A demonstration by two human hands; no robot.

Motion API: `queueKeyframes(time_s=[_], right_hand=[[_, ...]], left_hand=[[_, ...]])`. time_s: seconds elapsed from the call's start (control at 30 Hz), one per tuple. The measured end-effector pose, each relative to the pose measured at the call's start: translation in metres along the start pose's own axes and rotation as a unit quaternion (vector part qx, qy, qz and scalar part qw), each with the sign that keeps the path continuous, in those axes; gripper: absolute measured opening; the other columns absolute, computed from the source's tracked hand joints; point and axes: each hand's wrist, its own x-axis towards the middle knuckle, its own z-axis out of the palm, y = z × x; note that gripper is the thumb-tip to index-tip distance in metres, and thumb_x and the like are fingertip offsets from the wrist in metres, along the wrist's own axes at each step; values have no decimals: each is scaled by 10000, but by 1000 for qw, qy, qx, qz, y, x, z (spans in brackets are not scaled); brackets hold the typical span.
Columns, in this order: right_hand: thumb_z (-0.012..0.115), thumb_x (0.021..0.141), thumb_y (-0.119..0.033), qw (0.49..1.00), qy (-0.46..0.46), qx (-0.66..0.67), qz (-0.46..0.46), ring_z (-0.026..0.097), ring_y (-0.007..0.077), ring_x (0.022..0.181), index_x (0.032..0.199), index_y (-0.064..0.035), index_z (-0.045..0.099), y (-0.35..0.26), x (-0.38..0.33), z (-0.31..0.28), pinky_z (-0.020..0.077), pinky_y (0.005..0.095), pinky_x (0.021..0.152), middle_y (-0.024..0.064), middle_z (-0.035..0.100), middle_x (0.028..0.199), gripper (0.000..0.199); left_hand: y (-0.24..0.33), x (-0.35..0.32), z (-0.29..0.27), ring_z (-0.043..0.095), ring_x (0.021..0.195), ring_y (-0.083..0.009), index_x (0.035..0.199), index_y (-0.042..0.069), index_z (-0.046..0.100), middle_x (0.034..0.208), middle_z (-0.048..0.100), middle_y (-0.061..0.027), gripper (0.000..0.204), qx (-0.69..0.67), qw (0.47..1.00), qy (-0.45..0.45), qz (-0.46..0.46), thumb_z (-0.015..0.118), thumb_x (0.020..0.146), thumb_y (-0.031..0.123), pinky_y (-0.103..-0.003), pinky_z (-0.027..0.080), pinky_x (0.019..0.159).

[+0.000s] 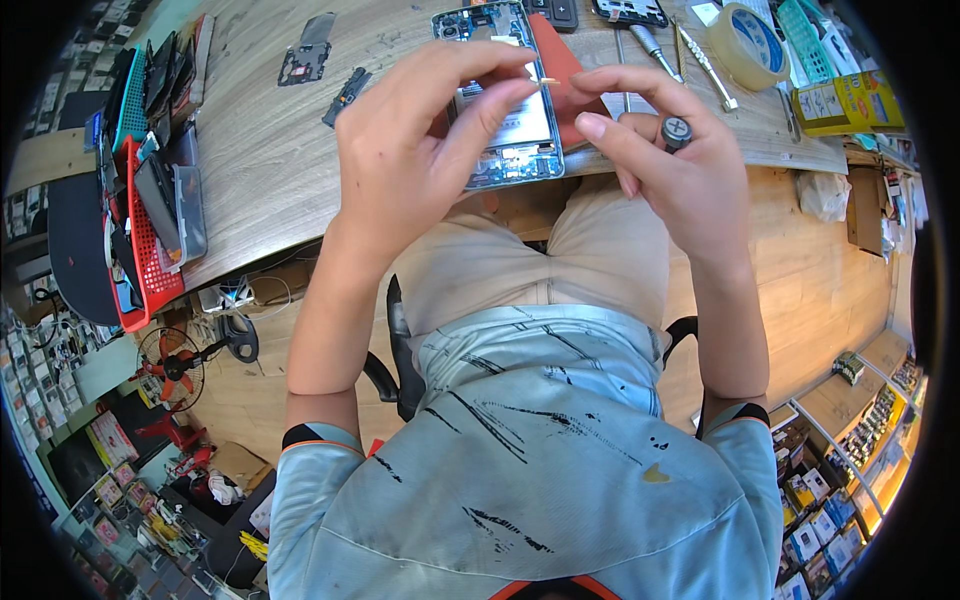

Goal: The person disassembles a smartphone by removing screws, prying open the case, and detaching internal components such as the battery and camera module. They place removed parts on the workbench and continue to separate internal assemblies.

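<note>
My left hand (410, 140) is above an opened smartphone (522, 125), its thumb and forefinger pinching a tiny pale-orange strip (546, 82) too small to identify. The phone lies face down with its blue circuit board and a white-labelled battery exposed, partly covered by that hand. Across from it, my right hand (675, 150) curls its fingers round what looks like a screwdriver (677, 133). Only the round dark end cap with a cross mark shows; the shaft is hidden. The right thumb and forefinger are apart, close to the strip. An orange-red flat piece (562, 65) lies beside the phone.
Loose dark phone parts (304, 63) lie left on the wooden table (255, 150). Red and green baskets (150, 240) with phone parts stand at its left edge. Rightward are a screwdriver (655, 50), metal tools, a tape roll (750, 45) and a yellow box (850, 103).
</note>
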Motion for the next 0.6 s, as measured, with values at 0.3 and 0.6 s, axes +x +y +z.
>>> queueKeyframes(time_s=[0.3, 0.6], right_hand=[[815, 1005, -121, 982, 91, -87, -138, 500, -14, 624, 1186, -24, 794, -6, 29, 20, 369, 179, 529, -16, 776, 1100, 206], [808, 1012, -146, 993, 97, -35, -57, 461, -20, 552, 1110, -38, 809, -12, 44, 25, 278, 190, 485, -66, 645, 714, 145]], left_hand=[[-13, 28, 5, 695, 1010, -157, 1341, -1, 658, 1093, 726, -86, 308, -312, 916, -36, -249, 687, 1035, -20, -307, 547, 837], [-21, 31, 0, 672, 937, -57, 1444, -14, 608, 1062, 752, -44, 456, -320, 891, -78, -314, 725, 1006, -59, -207, 510, 790]])
